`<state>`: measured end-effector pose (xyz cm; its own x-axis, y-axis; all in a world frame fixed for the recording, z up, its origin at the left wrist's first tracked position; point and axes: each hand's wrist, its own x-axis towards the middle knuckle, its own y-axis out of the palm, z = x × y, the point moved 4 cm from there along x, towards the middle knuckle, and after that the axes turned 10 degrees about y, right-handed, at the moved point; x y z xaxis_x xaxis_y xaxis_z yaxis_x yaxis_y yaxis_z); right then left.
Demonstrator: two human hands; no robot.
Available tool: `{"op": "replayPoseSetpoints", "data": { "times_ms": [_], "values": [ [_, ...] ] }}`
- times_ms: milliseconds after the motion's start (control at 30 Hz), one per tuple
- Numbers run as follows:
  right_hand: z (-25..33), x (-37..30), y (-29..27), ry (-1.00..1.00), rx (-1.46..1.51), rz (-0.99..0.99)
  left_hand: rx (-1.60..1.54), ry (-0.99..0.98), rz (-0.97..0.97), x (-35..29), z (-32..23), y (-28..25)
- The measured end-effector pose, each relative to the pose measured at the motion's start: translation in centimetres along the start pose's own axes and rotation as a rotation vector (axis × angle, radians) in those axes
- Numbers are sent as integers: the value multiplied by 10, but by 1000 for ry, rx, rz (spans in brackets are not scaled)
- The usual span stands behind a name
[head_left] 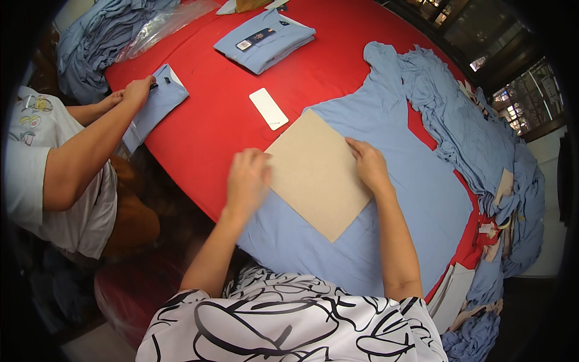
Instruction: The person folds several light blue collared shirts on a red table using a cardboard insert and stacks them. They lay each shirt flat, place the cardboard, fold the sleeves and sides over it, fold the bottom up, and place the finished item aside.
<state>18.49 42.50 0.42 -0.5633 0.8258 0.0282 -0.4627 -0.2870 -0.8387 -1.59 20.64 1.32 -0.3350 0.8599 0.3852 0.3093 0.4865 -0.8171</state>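
A square beige cardboard sheet (319, 175) lies on a light blue shirt (428, 187) spread flat over the red-covered table. My right hand (371, 166) grips the sheet's right-hand edge, thumb and fingers at the border. Beside the sheet's left corner is my left hand (248, 184), its fingers curled and smeared by motion; whether they pinch the edge does not show clearly. A small white card (269, 109) rests on the red cloth just beyond the sheet.
Folded blue shirts (265, 39) with a dark label sit at the far side. Crumpled blue shirts (470, 127) line the right edge. On the left, a co-worker (66, 163) handles a folded blue shirt (166, 96). Clear plastic (163, 30) and a blue heap (96, 51) lie behind.
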Motion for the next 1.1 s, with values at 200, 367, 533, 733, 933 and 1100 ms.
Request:
{"op": "replayPoseSetpoints", "data": {
  "times_ms": [200, 367, 533, 733, 933, 1100],
  "values": [
    [-1, 3, -1, 58, -13, 37, 7, 270, 1, 13, -54, 55],
    [10, 1, -6, 49, -43, 30, 0, 238, 22, 12, -45, 68],
    [8, 2, -7, 83, -16, 47, -37, 219, 26, 13, -45, 69],
    [-9, 12, -9, 14, -84, -11, -28, 212, 51, 8, -41, 69],
    [-83, 100, -53, 272, -335, -596, 26, 222, 87, 14, -44, 74],
    [-100, 139, -57, 475, -350, -326, 79, 190, 131, 16, -47, 71]
  ]
}}
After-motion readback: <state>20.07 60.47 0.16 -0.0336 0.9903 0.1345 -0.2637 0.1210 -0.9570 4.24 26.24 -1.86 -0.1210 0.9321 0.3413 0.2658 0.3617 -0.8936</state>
